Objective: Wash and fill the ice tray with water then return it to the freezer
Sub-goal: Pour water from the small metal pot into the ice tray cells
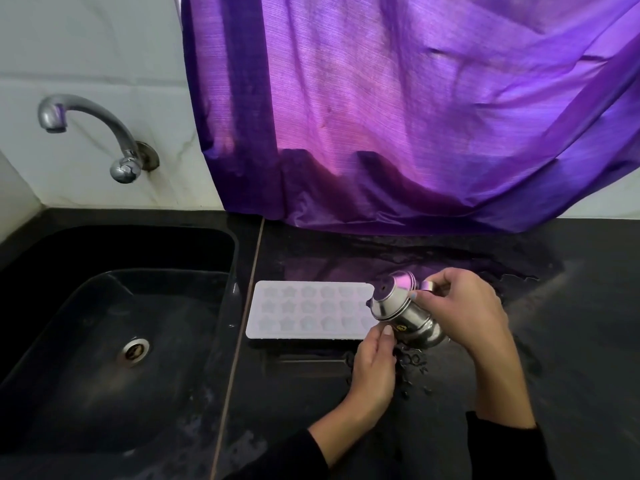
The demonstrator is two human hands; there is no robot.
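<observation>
A white ice tray [304,310] with star and heart moulds lies flat on the black counter [571,341], just right of the sink. Over its right end my right hand [464,313] grips a small steel jug [403,313], tilted with its lidded top toward the tray. The jug covers the tray's right edge. My left hand [372,372] is at the tray's front right corner, thumb up against the jug's underside; its fingers are curled, and what they hold is hidden.
A black sink [114,341] with a steel drain fills the left. A steel tap [86,133] juts from the white wall above it. A purple curtain [415,116] hangs down to the counter's back edge. Water drops lie under the jug.
</observation>
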